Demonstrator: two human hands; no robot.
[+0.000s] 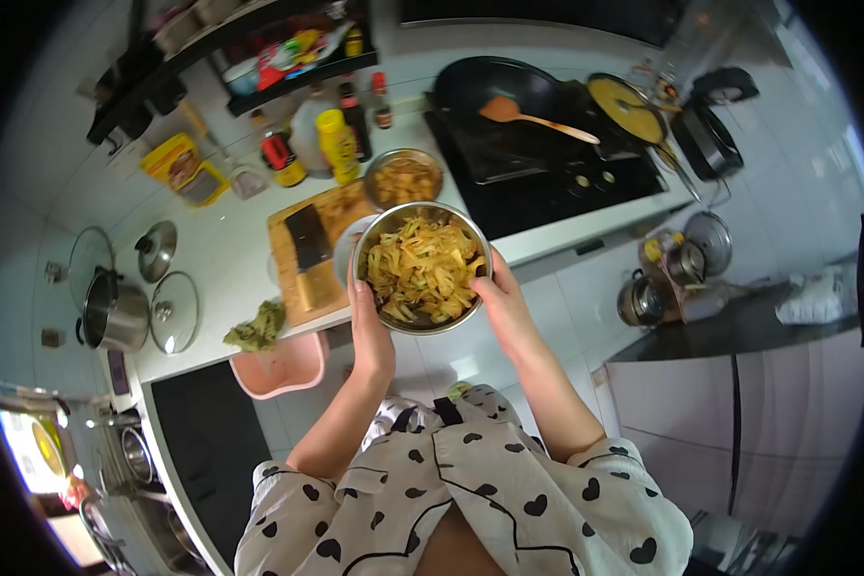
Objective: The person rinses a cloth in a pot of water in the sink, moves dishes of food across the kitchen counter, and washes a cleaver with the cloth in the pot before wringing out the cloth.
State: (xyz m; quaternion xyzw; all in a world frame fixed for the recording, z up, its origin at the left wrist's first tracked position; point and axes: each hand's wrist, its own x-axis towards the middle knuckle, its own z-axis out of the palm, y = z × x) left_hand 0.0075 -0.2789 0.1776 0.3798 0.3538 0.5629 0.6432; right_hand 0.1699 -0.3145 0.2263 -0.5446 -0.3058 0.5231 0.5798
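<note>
Between my two hands is a steel bowl [363, 309] filled with cooked, shredded cabbage [425, 267], held in front of the counter's edge. My left hand [370, 331] grips its left side, thumb up along the rim. On the right side, my right hand [505, 305] clasps it with the thumb over the rim. Just beyond, a second metal bowl [404, 180] of chunky yellowish food stands on the counter. A cleaver [309, 252] lies on the wooden cutting board [283, 235], beside a pale bowl partly hidden by the one I hold.
A black wok [461, 91] with a spatula [538, 122] sits on the stove; a pan [627, 110] of yellow food is to its right. Sauce bottles [337, 146] line the wall. At left are a steel pot [115, 312] and glass lid [175, 312]. A pink bin [280, 370] hangs below the counter.
</note>
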